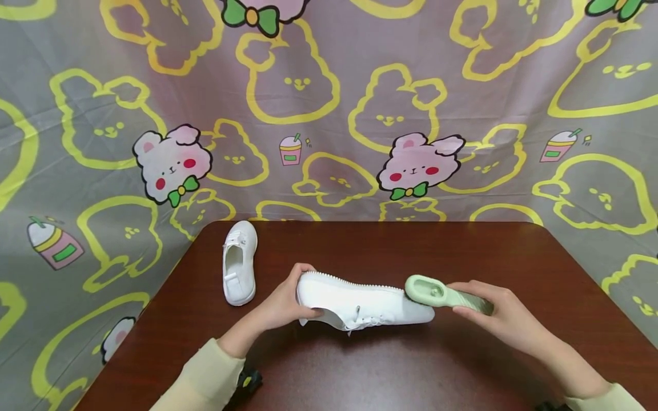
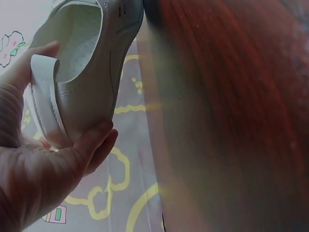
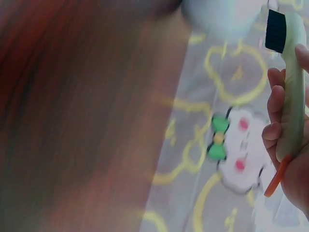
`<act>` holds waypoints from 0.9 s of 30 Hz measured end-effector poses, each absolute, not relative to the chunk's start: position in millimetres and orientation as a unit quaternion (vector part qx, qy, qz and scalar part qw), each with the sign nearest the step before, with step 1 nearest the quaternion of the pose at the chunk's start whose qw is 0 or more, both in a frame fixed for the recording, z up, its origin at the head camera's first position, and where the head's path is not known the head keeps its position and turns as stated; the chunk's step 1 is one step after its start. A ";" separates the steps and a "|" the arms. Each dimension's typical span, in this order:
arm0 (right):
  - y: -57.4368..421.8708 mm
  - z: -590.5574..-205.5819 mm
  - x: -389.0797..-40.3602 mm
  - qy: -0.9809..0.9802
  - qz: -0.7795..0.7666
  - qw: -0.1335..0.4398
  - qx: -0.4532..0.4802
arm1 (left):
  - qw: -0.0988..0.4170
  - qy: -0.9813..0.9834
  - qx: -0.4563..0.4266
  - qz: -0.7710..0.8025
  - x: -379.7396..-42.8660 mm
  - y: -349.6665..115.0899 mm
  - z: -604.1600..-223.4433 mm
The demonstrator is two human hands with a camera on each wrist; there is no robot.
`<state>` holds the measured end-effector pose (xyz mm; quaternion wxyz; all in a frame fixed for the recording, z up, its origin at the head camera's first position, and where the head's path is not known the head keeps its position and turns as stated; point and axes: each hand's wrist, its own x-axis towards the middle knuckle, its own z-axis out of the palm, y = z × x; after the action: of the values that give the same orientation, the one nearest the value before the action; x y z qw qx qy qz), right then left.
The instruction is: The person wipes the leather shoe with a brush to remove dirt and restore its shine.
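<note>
A white lace-up shoe (image 1: 329, 291) is held on its side over the table, its ridged sole edge facing up and its toe to the right. My left hand (image 1: 281, 305) grips it by the heel. The left wrist view shows the thumb in the opening and fingers around the outside of the heel (image 2: 89, 113). My right hand (image 1: 506, 317) holds a pale green brush (image 1: 432, 290) by its handle, the head overlapping the shoe's toe end. Dark bristles (image 3: 275, 31) and an orange cord (image 3: 278, 176) at the handle end show in the right wrist view.
A second white shoe (image 1: 247, 268) lies at the left of the brown table (image 1: 380, 371), its opening up and its toe toward the back. Behind the table hangs a grey curtain (image 1: 339, 205) with yellow cartoon outlines, which also runs along both sides.
</note>
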<state>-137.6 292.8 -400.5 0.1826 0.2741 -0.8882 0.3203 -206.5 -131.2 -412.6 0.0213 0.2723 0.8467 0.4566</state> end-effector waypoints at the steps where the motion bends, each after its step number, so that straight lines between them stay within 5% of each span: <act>1: 286.7 -399.8 -136.7 -0.884 0.318 0.181 0.292 | 0.021 0.845 0.273 0.459 -206.6 -131.5 -412.4; 7: 267.3 -400.9 -132.2 -0.874 0.287 0.173 0.351 | 0.021 0.840 0.284 0.462 -207.2 -133.8 -412.8; 19: 308.2 -404.6 -139.9 -0.910 0.292 0.196 0.218 | 0.045 0.836 0.271 0.475 -206.6 -136.2 -411.7; 27: 271.2 -392.8 -135.0 -0.879 0.309 0.174 0.317 | 0.055 0.835 0.263 0.479 -207.0 -138.1 -408.9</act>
<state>-135.0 271.2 -392.8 0.1735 0.3172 -0.8795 0.3094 -207.0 -138.1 -408.9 0.0552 0.2631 0.8355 0.4793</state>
